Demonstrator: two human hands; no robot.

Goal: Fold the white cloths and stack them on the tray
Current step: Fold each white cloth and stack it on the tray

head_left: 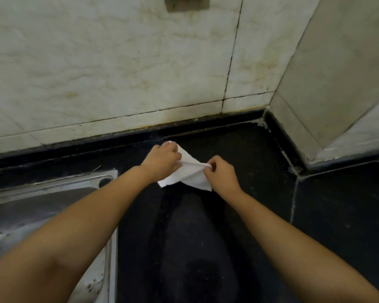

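A small white cloth (189, 176) lies partly folded on the black counter (206, 226), near the back wall. My left hand (162, 159) presses and grips its left part, fingers curled over the far edge. My right hand (222, 172) pinches a raised fold of the same cloth between thumb and fingers. The cloth's near corners stick out below both hands. No tray is in view.
A steel sink (42, 204) is set into the counter at the left, under my left forearm. Pale marble tiles (118, 73) form the back wall, and a tiled corner (326, 95) juts in at the right. A seam (293, 202) crosses the counter at the right.
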